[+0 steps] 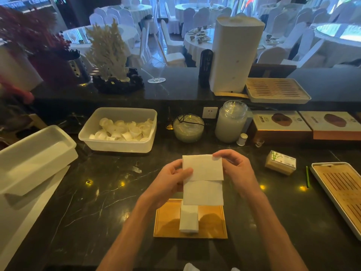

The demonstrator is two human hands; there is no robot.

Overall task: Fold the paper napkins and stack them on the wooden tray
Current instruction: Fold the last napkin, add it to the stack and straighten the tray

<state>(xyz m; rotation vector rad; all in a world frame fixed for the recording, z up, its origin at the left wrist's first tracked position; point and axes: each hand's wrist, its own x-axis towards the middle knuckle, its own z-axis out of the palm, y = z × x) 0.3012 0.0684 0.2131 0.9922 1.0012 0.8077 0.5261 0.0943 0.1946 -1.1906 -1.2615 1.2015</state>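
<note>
A white paper napkin hangs in the air over the dark counter, its top part folded down over the front. My left hand pinches its left edge and my right hand pinches its upper right corner. Below it lies the small wooden tray, flat on the counter near me. A stack of folded white napkins rests in the tray's middle, partly hidden by the held napkin.
A pack of napkins lies to the right, beside a slatted tea tray and a green pen. A plastic tub of small cups stands behind, white bins at left, glass jars at the back.
</note>
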